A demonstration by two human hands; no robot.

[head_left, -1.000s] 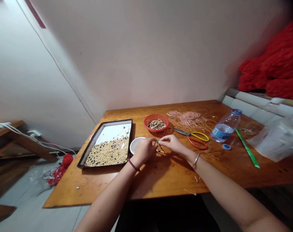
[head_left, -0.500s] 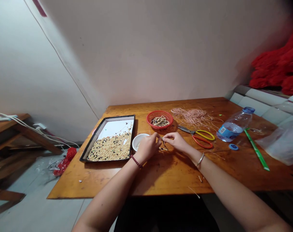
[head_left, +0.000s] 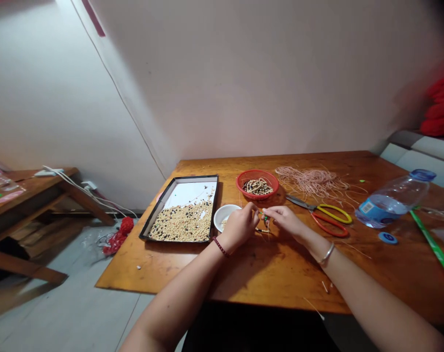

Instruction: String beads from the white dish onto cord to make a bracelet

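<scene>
Looks from head height | faces forward and down across the surface to the wall beyond | sits close above the near edge

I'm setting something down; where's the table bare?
Bare wood flanks the left forearm: on one side towards the black rectangular tray, on the other nearer than the multicoloured beaded string. White scraps lie beside the right forearm. Crowded: right of the red plastic basket: pink string, metal scissors, clear plastic bottle.

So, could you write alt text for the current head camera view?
A person's left hand and right hand hold a string of beads over a wooden table. To the left are a white bowl and a tray of loose beads; beyond, a red basket; rightward, pink string and scissors.
</scene>
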